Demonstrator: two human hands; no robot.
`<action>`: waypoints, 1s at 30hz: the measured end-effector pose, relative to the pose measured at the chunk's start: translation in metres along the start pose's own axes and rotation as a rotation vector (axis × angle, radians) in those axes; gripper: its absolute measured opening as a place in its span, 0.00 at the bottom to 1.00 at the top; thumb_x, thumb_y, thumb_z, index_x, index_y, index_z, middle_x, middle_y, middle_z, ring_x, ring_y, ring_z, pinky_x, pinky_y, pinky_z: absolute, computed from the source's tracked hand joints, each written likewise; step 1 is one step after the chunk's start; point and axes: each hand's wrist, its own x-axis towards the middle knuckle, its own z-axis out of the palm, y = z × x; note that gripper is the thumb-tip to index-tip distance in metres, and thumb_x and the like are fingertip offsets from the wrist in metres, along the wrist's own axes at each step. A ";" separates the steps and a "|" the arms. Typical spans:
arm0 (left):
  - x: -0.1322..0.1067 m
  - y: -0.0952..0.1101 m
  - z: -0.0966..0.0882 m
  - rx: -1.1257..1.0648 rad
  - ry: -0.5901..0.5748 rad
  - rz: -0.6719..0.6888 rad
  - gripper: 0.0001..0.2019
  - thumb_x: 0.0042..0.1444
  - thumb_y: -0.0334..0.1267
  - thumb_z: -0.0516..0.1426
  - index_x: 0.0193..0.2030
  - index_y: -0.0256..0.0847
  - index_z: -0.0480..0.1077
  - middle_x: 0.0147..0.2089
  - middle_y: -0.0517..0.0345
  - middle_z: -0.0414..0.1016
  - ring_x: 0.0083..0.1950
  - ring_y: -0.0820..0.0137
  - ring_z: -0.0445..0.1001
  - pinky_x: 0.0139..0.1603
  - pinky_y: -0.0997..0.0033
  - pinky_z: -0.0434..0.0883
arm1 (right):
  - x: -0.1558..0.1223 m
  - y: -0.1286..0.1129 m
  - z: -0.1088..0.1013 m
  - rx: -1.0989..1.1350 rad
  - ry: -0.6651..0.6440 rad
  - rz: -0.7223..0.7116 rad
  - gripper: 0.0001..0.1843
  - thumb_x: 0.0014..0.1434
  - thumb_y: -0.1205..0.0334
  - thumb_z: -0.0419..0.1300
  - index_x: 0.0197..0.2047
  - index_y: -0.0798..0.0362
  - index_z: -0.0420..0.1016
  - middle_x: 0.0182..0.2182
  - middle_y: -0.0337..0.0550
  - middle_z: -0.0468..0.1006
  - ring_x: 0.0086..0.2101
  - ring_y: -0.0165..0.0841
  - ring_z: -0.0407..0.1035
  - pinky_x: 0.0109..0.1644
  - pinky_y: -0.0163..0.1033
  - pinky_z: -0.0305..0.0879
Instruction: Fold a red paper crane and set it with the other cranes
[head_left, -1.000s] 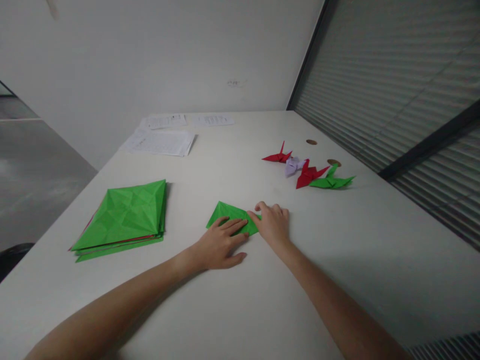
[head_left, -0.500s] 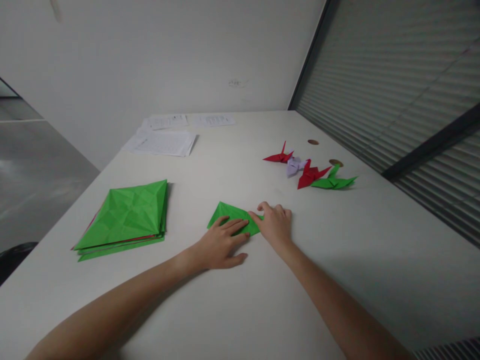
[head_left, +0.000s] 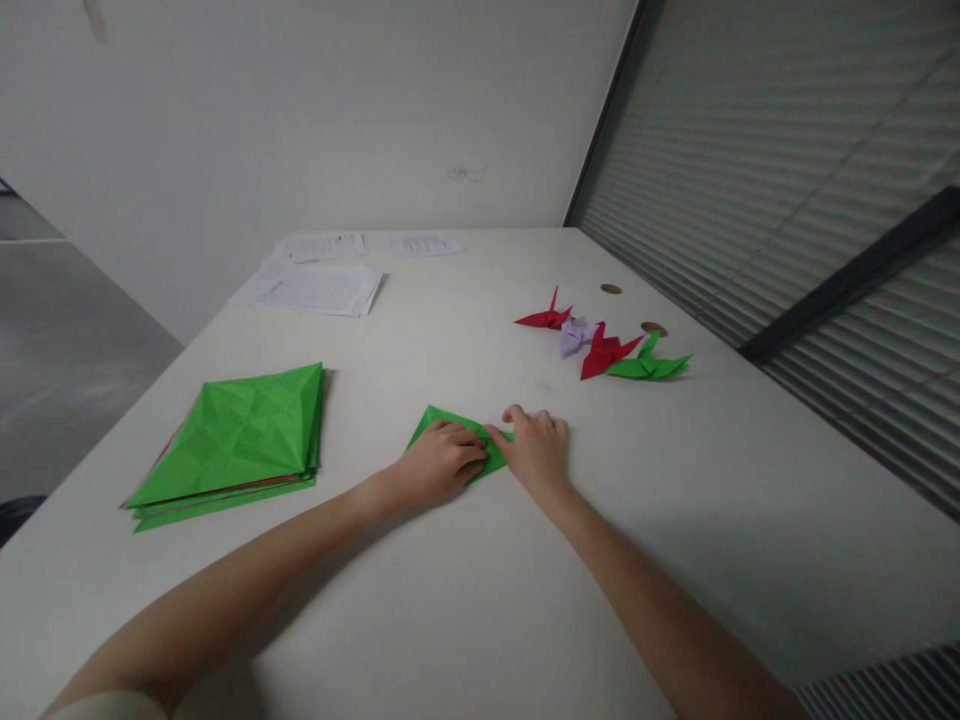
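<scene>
A folded green paper (head_left: 444,421) lies flat on the white table (head_left: 465,580) in front of me. My left hand (head_left: 441,463) rests on its near part with the fingers curled and pressed onto the sheet. My right hand (head_left: 535,448) presses its right corner with bent fingers. Most of the sheet is covered by the two hands.
A stack of creased green and red paper squares (head_left: 232,438) lies to the left. Several folded paper cranes, red (head_left: 545,317), lilac (head_left: 574,334), red (head_left: 604,352) and green (head_left: 646,365), sit at the right near a blind-covered window. Printed sheets (head_left: 311,288) lie at the far end.
My left hand slid forward over the green paper and its fingers went from flat to curled. The right hand stayed on the corner. The view shifted slightly.
</scene>
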 end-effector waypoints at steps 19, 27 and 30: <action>-0.003 -0.003 0.009 -0.121 0.024 -0.044 0.14 0.59 0.48 0.56 0.45 0.43 0.75 0.49 0.52 0.73 0.52 0.61 0.67 0.53 0.58 0.62 | -0.002 0.006 -0.002 -0.002 -0.022 -0.029 0.15 0.60 0.46 0.56 0.39 0.50 0.70 0.32 0.47 0.80 0.39 0.42 0.67 0.42 0.44 0.46; -0.003 -0.003 0.009 -0.098 0.013 -0.047 0.12 0.60 0.46 0.56 0.43 0.42 0.74 0.61 0.53 0.68 0.55 0.60 0.65 0.56 0.55 0.63 | 0.001 0.010 -0.004 0.044 -0.050 -0.051 0.13 0.62 0.50 0.56 0.42 0.50 0.72 0.34 0.48 0.80 0.40 0.41 0.67 0.44 0.44 0.47; -0.002 -0.003 0.009 -0.095 0.007 -0.049 0.12 0.60 0.46 0.56 0.44 0.43 0.74 0.62 0.54 0.68 0.56 0.59 0.64 0.56 0.54 0.63 | 0.000 0.010 -0.004 0.034 -0.051 -0.050 0.12 0.62 0.51 0.56 0.41 0.50 0.72 0.34 0.47 0.81 0.40 0.42 0.67 0.44 0.44 0.47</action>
